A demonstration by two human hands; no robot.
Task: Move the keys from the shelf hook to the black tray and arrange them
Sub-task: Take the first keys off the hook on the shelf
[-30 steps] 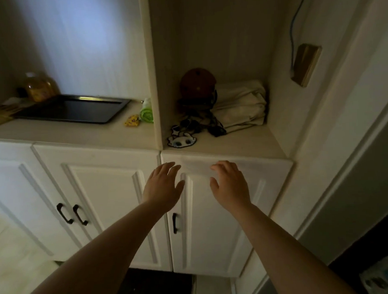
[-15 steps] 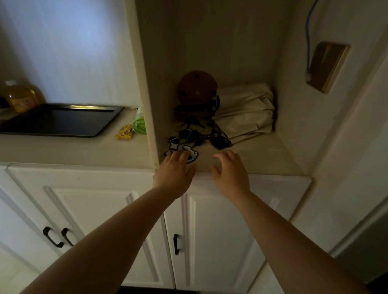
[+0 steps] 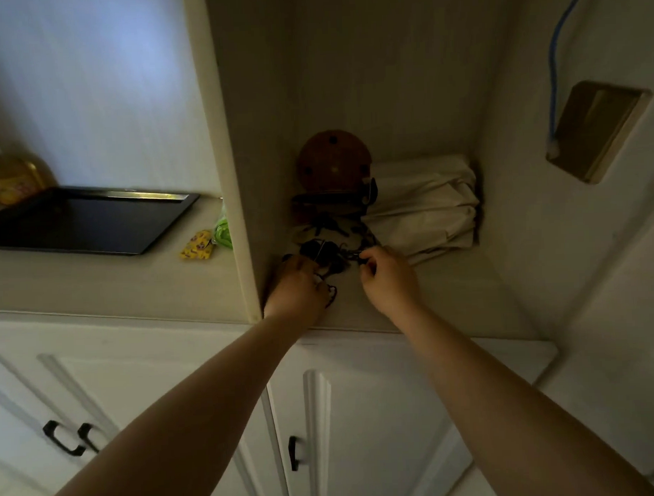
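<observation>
A dark bunch of keys point(image 3: 327, 249) with fobs lies on the shelf floor in the dim niche, below a round brown hook holder point(image 3: 333, 162). My left hand point(image 3: 295, 288) rests on the near-left end of the bunch, fingers curled over it. My right hand point(image 3: 387, 277) pinches a ring or clasp at the bunch's right side. The black tray point(image 3: 83, 219) sits empty on the counter to the left, beyond the niche's side panel.
A folded cream cloth point(image 3: 424, 207) lies at the back right of the niche. A yellow packet point(image 3: 196, 245) and a green item point(image 3: 223, 229) sit by the tray. A yellow bottle point(image 3: 13, 177) stands behind it. White cabinet doors with black handles point(image 3: 65, 440) are below.
Both hands have risen from the cabinet front into the niche and closed on the key bunch. The camera has moved closer and tilted up.
</observation>
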